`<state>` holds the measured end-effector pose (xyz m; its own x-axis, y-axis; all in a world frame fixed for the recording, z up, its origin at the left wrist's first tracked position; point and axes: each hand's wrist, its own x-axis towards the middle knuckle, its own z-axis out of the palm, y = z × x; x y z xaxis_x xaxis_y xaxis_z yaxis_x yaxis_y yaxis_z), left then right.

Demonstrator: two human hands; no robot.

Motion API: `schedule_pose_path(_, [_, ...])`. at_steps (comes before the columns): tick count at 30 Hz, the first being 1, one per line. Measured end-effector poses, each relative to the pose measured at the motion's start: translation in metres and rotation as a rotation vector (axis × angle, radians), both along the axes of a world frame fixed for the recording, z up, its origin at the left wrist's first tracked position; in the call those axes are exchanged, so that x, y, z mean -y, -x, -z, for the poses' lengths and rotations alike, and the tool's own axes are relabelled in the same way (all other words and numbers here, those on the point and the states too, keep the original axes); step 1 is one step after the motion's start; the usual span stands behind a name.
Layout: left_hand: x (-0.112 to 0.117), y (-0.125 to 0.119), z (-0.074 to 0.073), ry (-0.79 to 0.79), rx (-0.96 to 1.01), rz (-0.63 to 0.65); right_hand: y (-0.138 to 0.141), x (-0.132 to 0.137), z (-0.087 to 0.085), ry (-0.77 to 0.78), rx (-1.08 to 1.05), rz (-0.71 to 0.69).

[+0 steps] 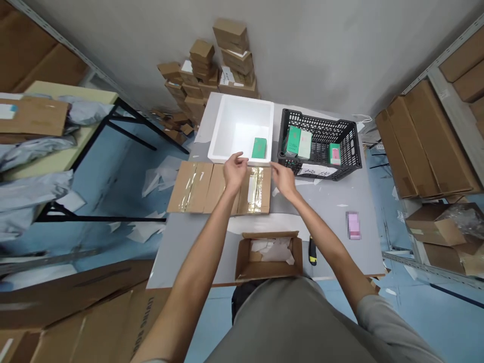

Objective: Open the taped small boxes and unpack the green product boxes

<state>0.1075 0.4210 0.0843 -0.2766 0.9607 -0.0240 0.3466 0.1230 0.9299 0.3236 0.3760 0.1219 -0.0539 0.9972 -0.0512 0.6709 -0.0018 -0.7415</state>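
Two hands: we see both out over the table, empty
L hand (235, 171): fingers spread, above flattened cardboard (221, 187)
R hand (283, 179): open, loosely curled
Green box (259, 148): in white foam bin (241, 129), just beyond L fingertips
Black crate (319, 143): just past R hand

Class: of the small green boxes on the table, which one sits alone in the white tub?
The dark green box in the white tub; the others stand in the black crate.

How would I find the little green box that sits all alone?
Look at the grey table and find the white foam box at its far edge, left of the black crate. The small green box lies alone inside it, just past the left hand. The other green boxes sit in the crate.
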Motion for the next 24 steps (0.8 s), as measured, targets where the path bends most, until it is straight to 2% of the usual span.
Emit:
schedule_pose_path(2, [0.056, 0.021, -0.003, -0.075, 0.040, -0.060, -0.036, 0.045, 0.004, -0.019, -0.151, 0.104])
schedule_pose_path(5, [0.154, 0.052, 0.005, -0.005, 0.077, -0.168, -0.087, 0.130, 0.017, -0.008, -0.324, 0.287])
schedule_pose_path(9, [0.278, 0.069, 0.035, 0.197, 0.162, -0.306, -0.133, 0.254, 0.045, 0.070, -0.350, 0.470])
schedule_pose_path(12, [0.341, 0.062, 0.060, 0.420, 0.248, -0.296, -0.147, 0.324, 0.071, 0.153, -0.304, 0.521])
schedule_pose_path(14, [0.363, 0.053, 0.071, 0.514, 0.295, -0.258, -0.149, 0.349, 0.088, 0.200, -0.302, 0.524])
schedule_pose_path(17, [0.370, 0.040, 0.076, 0.524, 0.346, -0.160, -0.143, 0.354, 0.111, 0.260, -0.352, 0.542])
schedule_pose_path(21, [0.361, 0.027, 0.066, 0.493, 0.380, 0.008, -0.120, 0.333, 0.129, 0.314, -0.533, 0.600])
schedule_pose_path(24, [0.361, 0.017, 0.055, 0.568, 0.420, 0.124, -0.102, 0.326, 0.135, 0.347, -0.596, 0.602])
